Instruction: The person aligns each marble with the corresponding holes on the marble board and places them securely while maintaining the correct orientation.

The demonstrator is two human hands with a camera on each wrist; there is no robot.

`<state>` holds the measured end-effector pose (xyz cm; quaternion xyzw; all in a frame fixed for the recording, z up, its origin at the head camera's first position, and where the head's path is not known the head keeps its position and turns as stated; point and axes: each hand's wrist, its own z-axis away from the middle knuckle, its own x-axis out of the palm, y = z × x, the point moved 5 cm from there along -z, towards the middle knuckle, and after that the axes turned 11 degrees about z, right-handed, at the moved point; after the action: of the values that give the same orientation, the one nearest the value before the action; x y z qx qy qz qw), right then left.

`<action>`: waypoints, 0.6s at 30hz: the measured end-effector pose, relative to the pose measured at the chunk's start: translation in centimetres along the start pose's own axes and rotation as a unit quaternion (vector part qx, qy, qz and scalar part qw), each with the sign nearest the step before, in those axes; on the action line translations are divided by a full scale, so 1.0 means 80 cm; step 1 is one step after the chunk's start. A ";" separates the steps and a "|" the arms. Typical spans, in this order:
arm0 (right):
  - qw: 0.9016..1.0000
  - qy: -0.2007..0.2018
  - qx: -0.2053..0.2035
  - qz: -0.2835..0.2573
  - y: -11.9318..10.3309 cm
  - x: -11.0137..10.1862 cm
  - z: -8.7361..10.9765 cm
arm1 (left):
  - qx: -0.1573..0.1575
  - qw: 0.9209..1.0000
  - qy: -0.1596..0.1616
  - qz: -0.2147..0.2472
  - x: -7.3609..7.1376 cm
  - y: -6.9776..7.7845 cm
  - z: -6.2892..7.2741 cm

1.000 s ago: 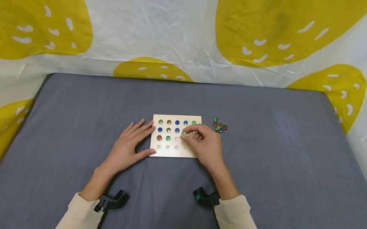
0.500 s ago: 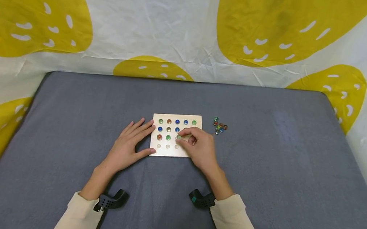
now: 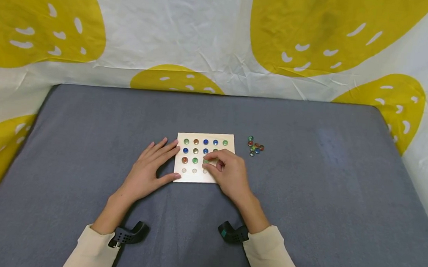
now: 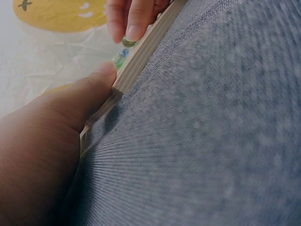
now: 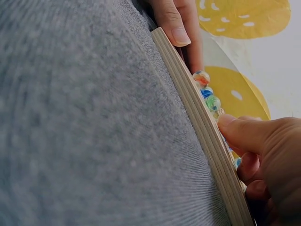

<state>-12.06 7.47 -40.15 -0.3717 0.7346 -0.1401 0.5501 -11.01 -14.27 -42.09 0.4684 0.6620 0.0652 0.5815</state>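
I find the right hand (image 3: 230, 171) pinching a green marble (image 3: 205, 161) at the board (image 3: 195, 178), inward from its near edge, the left hand (image 3: 148, 171) straight-fingered at its left edge, and judge release sound only once the marble seats squarely.

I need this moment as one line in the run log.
left hand: touches left edge of wooden board; right hand: pinches green marble at third row from far edge; loose marbles: right of board
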 end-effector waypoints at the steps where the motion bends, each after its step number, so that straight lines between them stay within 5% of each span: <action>1: 1.000 0.001 -0.002 0.002 0.000 0.000 0.000 | 0.000 1.000 0.000 0.000 0.000 0.000 0.000; 18: 1.000 0.006 -0.012 0.004 -0.001 0.001 0.000 | -0.007 1.000 -0.003 -0.002 -0.001 0.003 -0.001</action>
<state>-12.07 7.35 -40.14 -0.3748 0.7408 -0.1314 0.5418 -10.99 -14.15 -41.84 0.4634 0.6609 0.0672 0.5865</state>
